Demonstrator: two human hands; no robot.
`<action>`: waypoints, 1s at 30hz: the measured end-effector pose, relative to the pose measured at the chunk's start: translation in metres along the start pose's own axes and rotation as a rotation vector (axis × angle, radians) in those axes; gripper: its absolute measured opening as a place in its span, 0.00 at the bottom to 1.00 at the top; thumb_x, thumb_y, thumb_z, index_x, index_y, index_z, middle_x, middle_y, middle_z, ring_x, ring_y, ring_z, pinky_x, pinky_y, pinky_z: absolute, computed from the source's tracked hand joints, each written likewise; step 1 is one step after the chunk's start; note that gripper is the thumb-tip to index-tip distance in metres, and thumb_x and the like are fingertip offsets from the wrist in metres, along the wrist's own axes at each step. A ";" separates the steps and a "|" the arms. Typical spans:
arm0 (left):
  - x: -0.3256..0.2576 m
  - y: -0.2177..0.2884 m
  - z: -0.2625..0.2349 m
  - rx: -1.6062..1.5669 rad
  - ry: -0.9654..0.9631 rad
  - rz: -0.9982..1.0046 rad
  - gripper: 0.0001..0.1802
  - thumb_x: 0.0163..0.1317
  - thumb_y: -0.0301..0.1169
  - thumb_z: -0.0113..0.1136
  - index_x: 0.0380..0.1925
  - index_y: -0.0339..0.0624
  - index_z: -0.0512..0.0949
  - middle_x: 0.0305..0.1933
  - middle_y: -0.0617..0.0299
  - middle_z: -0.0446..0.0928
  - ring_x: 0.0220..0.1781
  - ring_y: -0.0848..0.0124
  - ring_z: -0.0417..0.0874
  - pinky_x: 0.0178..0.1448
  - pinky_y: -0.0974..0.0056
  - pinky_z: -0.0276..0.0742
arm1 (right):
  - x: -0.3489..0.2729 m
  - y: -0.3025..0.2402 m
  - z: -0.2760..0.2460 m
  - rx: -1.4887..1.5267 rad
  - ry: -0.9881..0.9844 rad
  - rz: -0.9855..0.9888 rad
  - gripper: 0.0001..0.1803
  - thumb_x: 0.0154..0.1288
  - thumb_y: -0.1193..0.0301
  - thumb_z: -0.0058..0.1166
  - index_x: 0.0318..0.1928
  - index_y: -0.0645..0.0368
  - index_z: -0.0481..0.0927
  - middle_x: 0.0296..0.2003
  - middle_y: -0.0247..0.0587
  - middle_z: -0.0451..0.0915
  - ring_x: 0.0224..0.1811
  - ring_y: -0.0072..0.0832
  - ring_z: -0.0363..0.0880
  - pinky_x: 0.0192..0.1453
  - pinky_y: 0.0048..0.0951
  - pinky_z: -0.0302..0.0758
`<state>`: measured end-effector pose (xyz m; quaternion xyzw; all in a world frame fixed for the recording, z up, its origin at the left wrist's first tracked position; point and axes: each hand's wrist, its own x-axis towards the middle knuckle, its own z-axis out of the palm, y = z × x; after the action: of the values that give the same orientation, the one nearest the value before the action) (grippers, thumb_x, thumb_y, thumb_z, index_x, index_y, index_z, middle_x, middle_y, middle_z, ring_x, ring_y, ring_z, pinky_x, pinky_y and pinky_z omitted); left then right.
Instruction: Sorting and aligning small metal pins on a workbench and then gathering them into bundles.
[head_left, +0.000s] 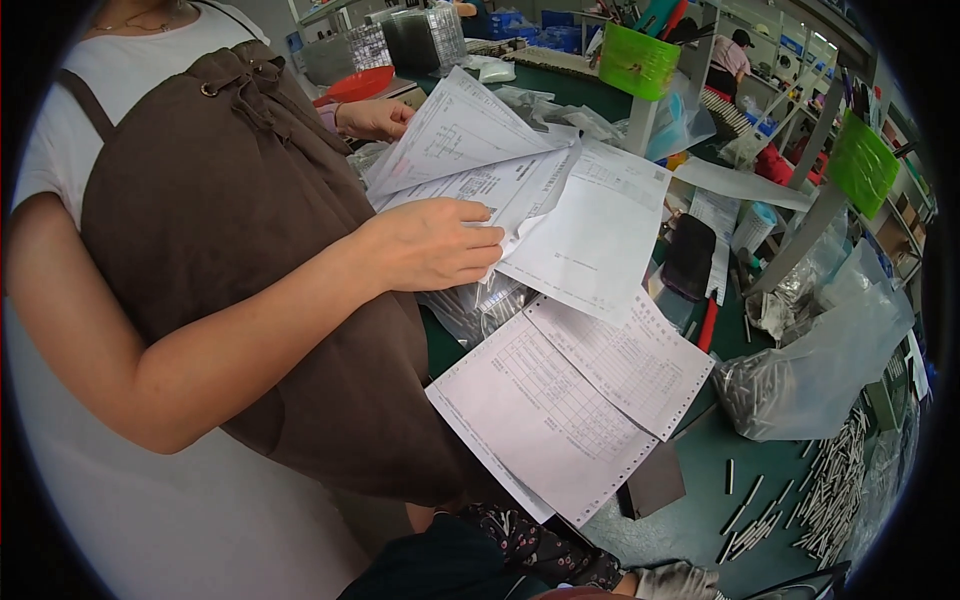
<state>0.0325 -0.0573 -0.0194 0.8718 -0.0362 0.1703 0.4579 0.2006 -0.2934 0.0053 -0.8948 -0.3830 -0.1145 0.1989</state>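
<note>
My left hand [676, 581] is at the lower edge in a grey work glove, below a dark flowered sleeve [540, 549]. The frame cuts it off, so its grip and whatever it may hold cannot be made out. My right hand is out of sight. Nearest the glove are a dark block [655, 482] and loose metal pins [755, 528] on the green table [700, 455]. To the left, a co-worker in a brown apron [240, 240] holds printed sheets [460, 130], one hand [435, 245] across them and the other [375, 118] behind.
Perforated forms [545, 420] overhang the near table edge. A large pin heap [838, 480] lies right, below a clear bag of pins [790, 385]. Beyond are a black case [690, 257], a red-handled tool [709, 322], green holders [638, 62] on posts and a red bowl [358, 84].
</note>
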 end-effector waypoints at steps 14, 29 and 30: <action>-0.003 0.018 0.009 0.014 -0.044 -0.054 0.17 0.48 0.40 0.60 0.35 0.43 0.71 0.37 0.52 0.70 0.36 0.53 0.77 0.38 0.51 0.74 | -0.001 0.000 -0.001 0.000 -0.014 0.030 0.13 0.62 0.65 0.48 0.35 0.61 0.80 0.31 0.51 0.77 0.34 0.48 0.73 0.41 0.46 0.68; -0.005 0.023 0.040 0.144 0.039 -0.003 0.15 0.51 0.42 0.58 0.34 0.45 0.73 0.34 0.55 0.73 0.33 0.57 0.79 0.37 0.53 0.75 | 0.008 0.016 0.014 0.021 0.052 -0.021 0.14 0.63 0.64 0.46 0.34 0.59 0.81 0.27 0.49 0.78 0.31 0.47 0.73 0.39 0.46 0.68; -0.005 0.025 0.034 0.115 0.051 0.014 0.13 0.51 0.41 0.56 0.33 0.46 0.74 0.32 0.56 0.73 0.32 0.57 0.79 0.35 0.53 0.75 | 0.025 0.035 0.030 0.278 0.241 -0.476 0.14 0.63 0.64 0.46 0.34 0.59 0.80 0.27 0.49 0.78 0.31 0.47 0.73 0.39 0.46 0.67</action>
<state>0.0309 -0.1005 -0.0192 0.8917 -0.0209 0.1976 0.4066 0.2444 -0.2861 -0.0216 -0.7241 -0.5675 -0.2098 0.3311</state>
